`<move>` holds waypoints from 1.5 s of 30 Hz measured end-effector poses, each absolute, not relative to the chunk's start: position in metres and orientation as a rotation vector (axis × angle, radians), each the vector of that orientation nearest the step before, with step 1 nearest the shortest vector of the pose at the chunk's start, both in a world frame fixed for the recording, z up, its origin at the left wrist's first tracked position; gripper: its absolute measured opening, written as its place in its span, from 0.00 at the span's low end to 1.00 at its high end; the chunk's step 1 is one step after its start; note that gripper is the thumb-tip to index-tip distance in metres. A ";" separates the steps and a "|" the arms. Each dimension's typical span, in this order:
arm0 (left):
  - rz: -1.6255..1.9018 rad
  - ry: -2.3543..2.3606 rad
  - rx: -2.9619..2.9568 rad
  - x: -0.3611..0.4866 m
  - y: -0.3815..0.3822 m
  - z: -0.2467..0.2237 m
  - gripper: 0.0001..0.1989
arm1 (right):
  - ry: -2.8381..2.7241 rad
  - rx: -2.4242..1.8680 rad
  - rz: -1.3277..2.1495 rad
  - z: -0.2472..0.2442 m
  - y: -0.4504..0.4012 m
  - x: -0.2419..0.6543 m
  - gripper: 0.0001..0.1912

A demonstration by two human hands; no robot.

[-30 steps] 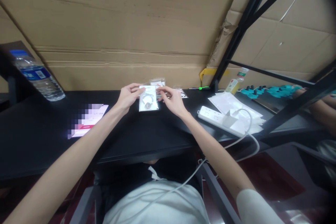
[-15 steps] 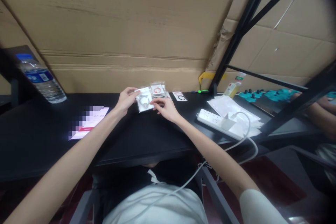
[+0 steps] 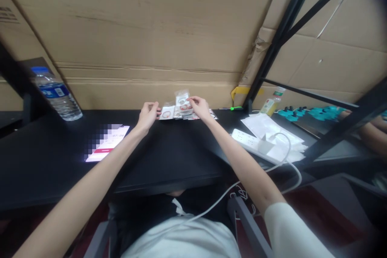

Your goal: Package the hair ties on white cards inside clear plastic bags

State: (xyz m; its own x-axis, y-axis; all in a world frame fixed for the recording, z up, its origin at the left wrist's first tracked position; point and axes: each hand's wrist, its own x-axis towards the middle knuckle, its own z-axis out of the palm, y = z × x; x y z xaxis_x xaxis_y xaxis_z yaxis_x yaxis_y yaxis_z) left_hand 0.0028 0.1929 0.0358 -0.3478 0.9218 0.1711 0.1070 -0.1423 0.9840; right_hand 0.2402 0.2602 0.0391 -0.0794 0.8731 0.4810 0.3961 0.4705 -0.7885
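Note:
My left hand (image 3: 148, 116) is beside a small bagged card with a reddish bracelet (image 3: 167, 113), its curled fingers slightly apart and nothing visible in them. At the back of the black table, my right hand (image 3: 199, 107) pinches the right edge of a clear-bagged white card with a greyish bracelet (image 3: 182, 100), at the top of a pile. Another reddish bracelet (image 3: 185, 107) in a bag shows just below it. More flat packets (image 3: 181, 115) lie overlapping in the pile, partly covered by my right hand.
A lit phone (image 3: 109, 145) lies to the left, near a water bottle (image 3: 57, 94). On the right are a white power strip (image 3: 246, 139) with a cable, white sheets (image 3: 256, 123) and a drink bottle (image 3: 270, 102). A cardboard wall (image 3: 151, 28) stands behind; another person's arm (image 3: 373, 133) shows far right.
The greyish bracelet packet, earlier held between both hands in front of the pile, is now back at the pile in my right hand. My left hand has let it go.

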 end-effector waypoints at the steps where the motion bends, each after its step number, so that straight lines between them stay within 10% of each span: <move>1: 1.566 1.463 1.200 0.003 0.193 0.035 0.09 | -1.703 -1.130 0.527 0.041 0.263 0.242 0.13; 24: 1.525 1.506 1.420 0.001 0.194 0.030 0.12 | -2.090 -1.244 0.055 0.021 0.240 0.241 0.21; 45: 0.599 2.042 2.133 -0.008 0.185 0.015 0.31 | -2.091 -1.289 0.034 0.016 0.222 0.237 0.20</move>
State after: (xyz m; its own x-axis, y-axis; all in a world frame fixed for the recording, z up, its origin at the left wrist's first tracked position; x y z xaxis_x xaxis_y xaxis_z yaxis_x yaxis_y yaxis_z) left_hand -0.0078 0.1855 0.0152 0.0065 0.9810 0.1938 0.9302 -0.0770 0.3588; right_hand 0.2369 0.2223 0.0159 -0.2858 0.8013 0.5255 0.7839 0.5109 -0.3527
